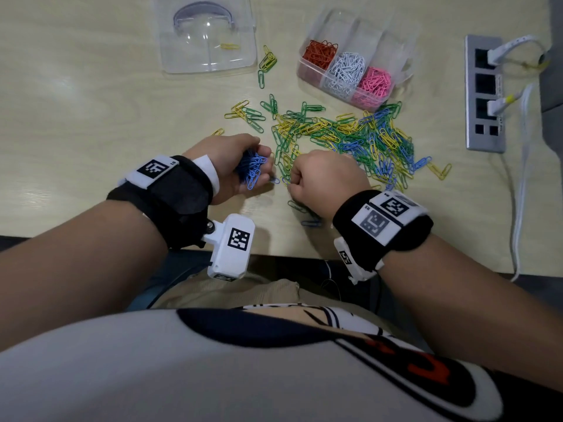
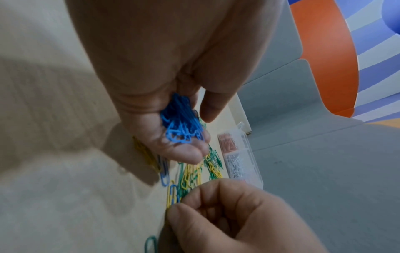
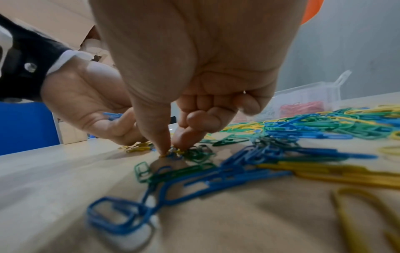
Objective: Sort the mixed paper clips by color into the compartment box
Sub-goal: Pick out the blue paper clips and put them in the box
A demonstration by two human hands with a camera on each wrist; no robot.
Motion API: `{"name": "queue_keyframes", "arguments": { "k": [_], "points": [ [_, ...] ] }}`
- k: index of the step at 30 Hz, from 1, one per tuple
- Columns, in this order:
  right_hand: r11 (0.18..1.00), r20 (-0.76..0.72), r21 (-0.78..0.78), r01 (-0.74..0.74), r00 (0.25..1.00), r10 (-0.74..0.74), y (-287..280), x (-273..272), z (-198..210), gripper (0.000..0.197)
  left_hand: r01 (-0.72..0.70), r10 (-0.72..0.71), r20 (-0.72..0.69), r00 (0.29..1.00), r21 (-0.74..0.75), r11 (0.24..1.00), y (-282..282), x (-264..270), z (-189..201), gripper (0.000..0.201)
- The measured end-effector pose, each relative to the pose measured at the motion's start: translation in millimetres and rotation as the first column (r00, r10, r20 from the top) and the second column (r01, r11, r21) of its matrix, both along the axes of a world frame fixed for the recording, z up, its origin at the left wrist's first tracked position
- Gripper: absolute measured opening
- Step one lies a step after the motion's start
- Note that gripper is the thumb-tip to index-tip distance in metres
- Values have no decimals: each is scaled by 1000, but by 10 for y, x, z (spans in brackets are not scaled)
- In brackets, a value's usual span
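My left hand (image 1: 227,161) is cupped palm-up and holds a bunch of blue paper clips (image 1: 252,170), also visible in the left wrist view as the blue bunch (image 2: 182,123). Just right of it, my right hand (image 1: 323,175) is curled, its thumb and forefinger pinching a paper clip (image 3: 173,152) on the table at the near-left edge of the mixed pile (image 1: 350,138) of green, yellow and blue clips. The clear compartment box (image 1: 393,44) stands behind the pile and holds red clips (image 1: 320,53), white clips (image 1: 347,70) and pink clips (image 1: 374,83).
A clear plastic lid (image 1: 207,35) with one yellow clip lies at the back left. A grey power strip (image 1: 484,92) with white cables sits at the right. Stray green and blue clips (image 1: 304,213) lie near the table's front edge.
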State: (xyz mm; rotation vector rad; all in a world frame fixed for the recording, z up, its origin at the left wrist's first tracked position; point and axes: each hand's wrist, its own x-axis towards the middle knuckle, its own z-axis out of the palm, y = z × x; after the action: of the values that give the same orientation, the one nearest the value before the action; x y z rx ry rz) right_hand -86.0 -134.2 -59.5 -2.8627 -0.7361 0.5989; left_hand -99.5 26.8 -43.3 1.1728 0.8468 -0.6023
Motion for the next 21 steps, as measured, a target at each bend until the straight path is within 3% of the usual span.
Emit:
{"name": "queue_keyframes", "arguments": {
  "k": [5, 11, 17, 21],
  "points": [
    [999, -44, 23, 45, 998, -44, -53, 33, 47, 8, 13, -13, 12, 1000, 18, 1000, -18, -40, 3, 30],
    [967, -110, 206, 150, 985, -130, -167, 89, 65, 4, 19, -19, 8, 1000, 36, 999, -10, -96, -21, 30],
    [891, -95, 378, 251, 968, -232, -219, 99, 90, 27, 26, -26, 14, 1000, 38, 999, -73, -106, -9, 30],
    [865, -111, 403, 299, 954, -278, -228, 121, 70, 10, 34, -35, 13, 999, 37, 999, -83, -88, 1, 30]
  ]
}}
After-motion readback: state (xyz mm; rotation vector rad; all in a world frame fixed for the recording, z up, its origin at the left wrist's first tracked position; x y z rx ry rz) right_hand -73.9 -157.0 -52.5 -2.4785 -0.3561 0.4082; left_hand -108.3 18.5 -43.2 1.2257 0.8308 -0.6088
